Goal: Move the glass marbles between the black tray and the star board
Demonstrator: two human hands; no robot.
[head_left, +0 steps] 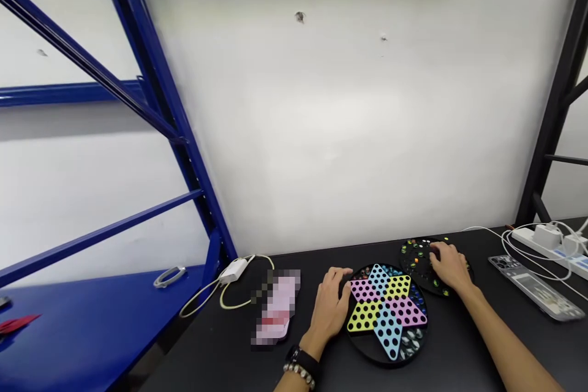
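Note:
A round Chinese checkers board (386, 312) with a star of pink, yellow and blue points lies on the black table (220, 349). My left hand (331, 306) rests at its left rim, fingers curled against the edge; a watch and bead bracelet sit on that wrist. My right hand (449, 266) lies on a round black tray (416, 258) of coloured marbles behind the board, fingers bent down among them. What those fingers hold is hidden.
A white charger (233, 269) with its cable lies at the table's left. A blurred pink item (278, 309) sits beside it. A phone (535, 286) and a white power strip (551, 242) are at the right. Blue shelving (92, 318) stands left, a black frame (554, 104) right.

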